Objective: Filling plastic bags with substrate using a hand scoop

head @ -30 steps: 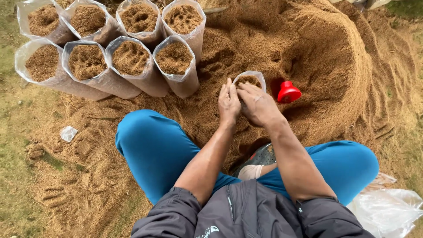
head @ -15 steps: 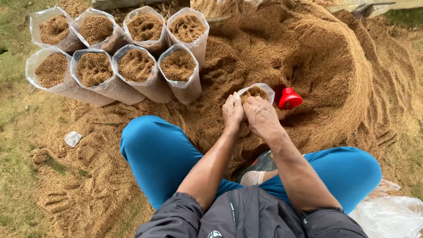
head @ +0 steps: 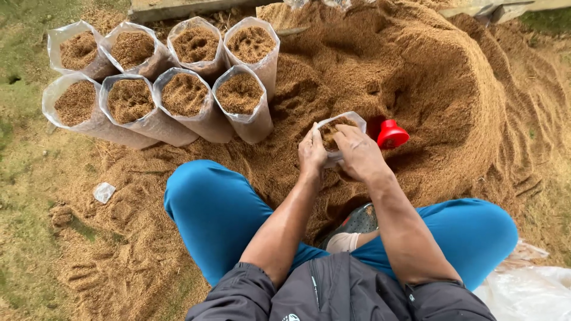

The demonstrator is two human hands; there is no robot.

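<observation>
- Outdoor ground, no room walls: patchy green grass (head: 24,178) down the left edge of the frame and in the upper right corner.
- Large heap of tan sawdust-like material (head: 440,83) filling the centre and right of the frame, scooped hollow in its near face, thin scatter spreading left over the grass.
- Small clear plastic bag (head: 340,125) at frame centre, standing in the heap's hollow, partly filled with the same tan material.
- Left hand (head: 312,153) closed around the bag's left side, fingers curled on the plastic rim.
- Right hand (head: 360,153) gripping the bag's right side, fingers bent over the rim onto the fill.
- Red scoop-like cup (head: 391,134) just right of the bag, lying tilted in the sawdust, close to the right hand.
- Eight filled clear bags (head: 178,89) in two rows at upper left, upright to slightly leaning, touching one another.
- Wooden plank (head: 178,8) along the top edge behind the rows.
- Crumpled scrap of clear plastic (head: 103,192) on the ground at mid left.
- Blue trouser legs (head: 214,214) folded across the lower frame, grey shoe (head: 358,220) between them.
- Loose clear plastic sheeting (head: 529,291) at lower right corner.
</observation>
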